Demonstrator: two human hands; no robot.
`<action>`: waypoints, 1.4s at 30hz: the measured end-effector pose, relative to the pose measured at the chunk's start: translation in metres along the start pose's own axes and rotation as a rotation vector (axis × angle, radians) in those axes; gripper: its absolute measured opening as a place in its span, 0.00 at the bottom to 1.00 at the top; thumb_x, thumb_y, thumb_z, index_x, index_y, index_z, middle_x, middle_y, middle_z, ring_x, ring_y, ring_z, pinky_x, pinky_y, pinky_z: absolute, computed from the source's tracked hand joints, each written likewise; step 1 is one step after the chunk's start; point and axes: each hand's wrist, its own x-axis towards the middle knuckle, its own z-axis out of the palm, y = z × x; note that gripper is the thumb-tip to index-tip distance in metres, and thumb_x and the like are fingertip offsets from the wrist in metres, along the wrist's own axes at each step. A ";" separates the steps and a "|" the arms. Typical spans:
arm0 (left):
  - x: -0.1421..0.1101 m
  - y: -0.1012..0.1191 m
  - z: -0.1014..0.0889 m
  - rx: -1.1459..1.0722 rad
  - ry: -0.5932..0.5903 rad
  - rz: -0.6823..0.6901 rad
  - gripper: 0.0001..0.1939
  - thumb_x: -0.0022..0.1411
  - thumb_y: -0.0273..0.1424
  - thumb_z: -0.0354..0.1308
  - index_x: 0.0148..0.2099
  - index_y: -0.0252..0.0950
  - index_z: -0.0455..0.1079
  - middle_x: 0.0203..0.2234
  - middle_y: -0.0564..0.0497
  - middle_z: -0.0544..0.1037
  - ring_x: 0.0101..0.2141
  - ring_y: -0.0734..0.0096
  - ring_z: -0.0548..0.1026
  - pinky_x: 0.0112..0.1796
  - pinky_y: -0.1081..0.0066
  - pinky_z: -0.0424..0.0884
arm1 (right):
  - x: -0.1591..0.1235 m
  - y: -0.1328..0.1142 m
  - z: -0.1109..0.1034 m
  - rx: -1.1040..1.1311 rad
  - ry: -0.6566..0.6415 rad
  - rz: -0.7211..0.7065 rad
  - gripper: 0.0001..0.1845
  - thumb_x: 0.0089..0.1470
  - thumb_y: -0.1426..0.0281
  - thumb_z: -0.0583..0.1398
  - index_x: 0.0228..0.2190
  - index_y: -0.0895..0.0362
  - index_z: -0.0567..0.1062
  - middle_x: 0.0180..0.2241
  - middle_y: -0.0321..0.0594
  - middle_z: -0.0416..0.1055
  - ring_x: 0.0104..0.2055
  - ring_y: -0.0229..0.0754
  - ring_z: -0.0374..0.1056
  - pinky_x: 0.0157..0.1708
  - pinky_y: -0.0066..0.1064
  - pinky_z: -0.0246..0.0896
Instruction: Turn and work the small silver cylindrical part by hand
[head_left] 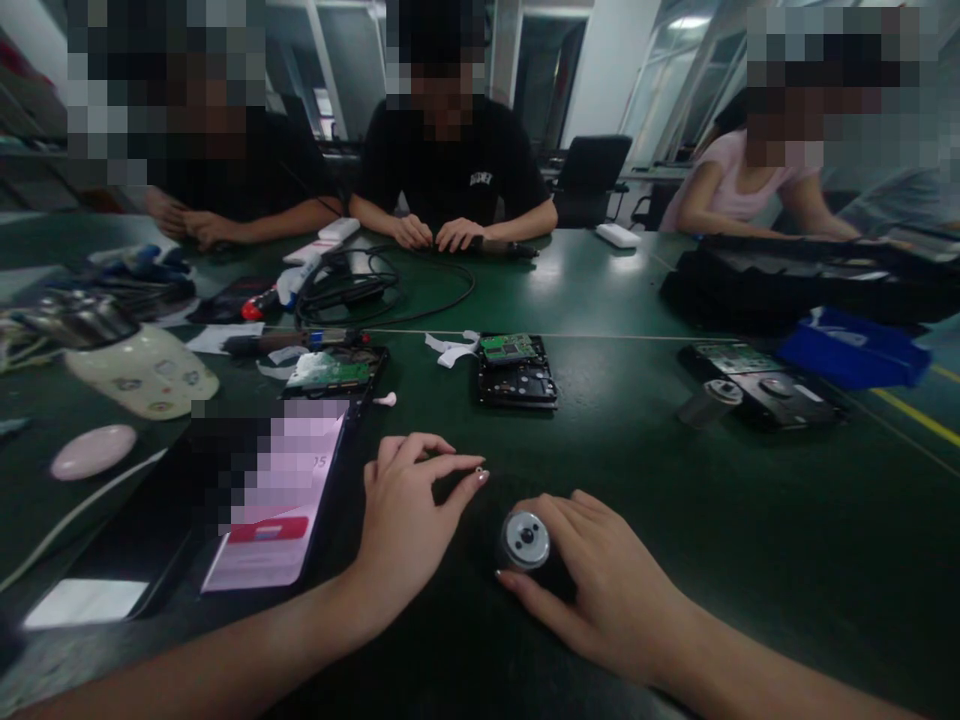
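Observation:
My left hand (pixel 412 505) is above the green table, thumb and index finger pinched around a tiny pale piece (pixel 481 471) too small to name. My right hand (pixel 600 570) wraps its thumb and fingers round a small silver motor (pixel 526 540), whose round end with a dark centre and two holes faces up towards me. Beyond my hands lies a black device with a green circuit board (pixel 517 375). Another silver motor (pixel 712 402) stands by a second opened black device (pixel 780 388) at the right.
To the left are a phone with a pink screen (pixel 289 520), a dark slab (pixel 120 540), a cream tumbler (pixel 142 370) and a power screwdriver (pixel 292 342). Black cable (pixel 390 290) coils farther back. A blue pouch (pixel 855 348) lies at right. Several people sit across the table.

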 end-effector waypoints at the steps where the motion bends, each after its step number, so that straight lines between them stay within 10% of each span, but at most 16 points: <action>1: 0.000 0.000 0.001 0.023 -0.010 -0.005 0.07 0.57 0.34 0.64 0.40 0.48 0.79 0.37 0.50 0.77 0.41 0.54 0.69 0.39 0.56 0.64 | 0.000 0.000 0.000 0.000 0.005 -0.002 0.12 0.56 0.64 0.58 0.39 0.58 0.69 0.35 0.40 0.72 0.32 0.43 0.65 0.34 0.36 0.53; 17: -0.007 0.014 -0.008 -0.710 -0.098 0.373 0.06 0.57 0.24 0.65 0.37 0.39 0.78 0.30 0.52 0.82 0.38 0.65 0.75 0.42 0.64 0.70 | -0.001 0.003 0.003 0.005 -0.017 -0.044 0.08 0.57 0.66 0.58 0.36 0.57 0.66 0.32 0.38 0.68 0.31 0.42 0.62 0.31 0.34 0.48; 33: -0.008 0.022 -0.006 -0.693 -0.072 0.497 0.08 0.53 0.21 0.62 0.36 0.30 0.79 0.29 0.42 0.78 0.34 0.63 0.73 0.36 0.66 0.71 | -0.003 0.003 0.002 -0.049 0.049 -0.047 0.13 0.48 0.74 0.60 0.38 0.55 0.69 0.34 0.38 0.73 0.35 0.45 0.70 0.37 0.38 0.60; 42: -0.020 0.018 0.005 -0.645 -0.142 0.329 0.13 0.55 0.22 0.60 0.41 0.38 0.79 0.34 0.46 0.77 0.38 0.63 0.74 0.39 0.66 0.72 | 0.000 0.017 0.011 -0.116 0.019 -0.013 0.18 0.43 0.74 0.65 0.40 0.56 0.71 0.37 0.40 0.76 0.37 0.47 0.73 0.39 0.38 0.64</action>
